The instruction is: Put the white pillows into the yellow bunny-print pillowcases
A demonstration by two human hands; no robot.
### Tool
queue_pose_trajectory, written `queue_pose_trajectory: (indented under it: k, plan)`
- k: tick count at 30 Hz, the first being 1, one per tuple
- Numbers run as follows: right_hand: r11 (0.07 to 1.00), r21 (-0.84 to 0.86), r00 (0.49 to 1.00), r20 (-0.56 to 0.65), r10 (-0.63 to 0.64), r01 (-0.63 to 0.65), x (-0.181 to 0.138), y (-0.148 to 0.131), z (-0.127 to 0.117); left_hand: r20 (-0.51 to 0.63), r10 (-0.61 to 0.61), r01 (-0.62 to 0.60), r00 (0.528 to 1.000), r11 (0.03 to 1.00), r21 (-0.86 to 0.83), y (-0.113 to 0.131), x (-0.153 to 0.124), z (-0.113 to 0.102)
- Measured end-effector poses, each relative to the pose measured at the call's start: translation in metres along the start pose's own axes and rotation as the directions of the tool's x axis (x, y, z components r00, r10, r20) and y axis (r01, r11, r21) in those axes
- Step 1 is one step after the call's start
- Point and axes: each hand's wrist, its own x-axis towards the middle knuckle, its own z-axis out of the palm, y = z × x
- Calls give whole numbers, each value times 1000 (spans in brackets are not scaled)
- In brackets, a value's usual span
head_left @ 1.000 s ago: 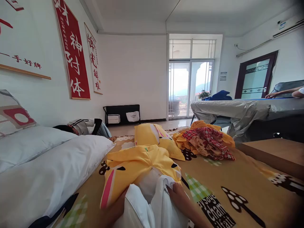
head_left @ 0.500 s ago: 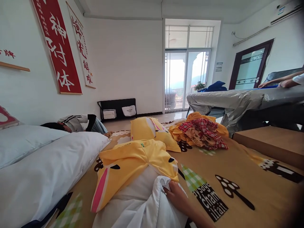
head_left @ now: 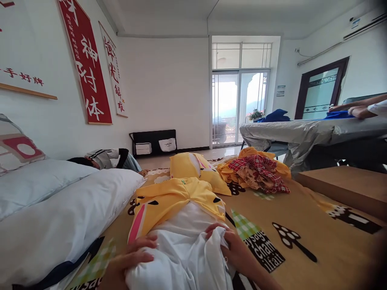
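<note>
A white pillow (head_left: 181, 257) lies in front of me, its far end inside a yellow pillowcase (head_left: 178, 197) with black eye shapes and a pink stripe. My left hand (head_left: 134, 255) grips the pillow's left side, its fingers bent over the top. On the other side, my right hand (head_left: 231, 245) pinches a bunched fold of the white fabric near its edge. The near part of the pillow runs out of view at the bottom.
Beyond lies another yellow pillow (head_left: 187, 165), beside heaped yellow and red-checked cloth (head_left: 256, 169). White pillows (head_left: 75, 213) line the left; a person (head_left: 105, 159) is behind them. A cardboard box (head_left: 347, 185) stands right, below a plastic-covered table (head_left: 302, 131) where another person's hands (head_left: 359, 110) rest on blue cloth.
My left hand has come into view and taken hold of the pillow's left side. My right hand has shifted slightly, still gripping the white fabric. The camera view has tilted up and turned left.
</note>
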Motion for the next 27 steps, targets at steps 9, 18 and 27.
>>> queue_pose_trajectory:
  k: [9,18,27]
  plan:
    - [855,-252,855,-150,-497,453,-18,-36,-1,406,-118,65,906,988,141,30,98,76]
    - [933,243,964,85,252,-265,52,7,63,13,-377,375,926,918,-129,-50,76,113]
    - [901,399,979,-37,200,-169,43,-10,70,138,-364,389,921,881,-269,-26,78,112]
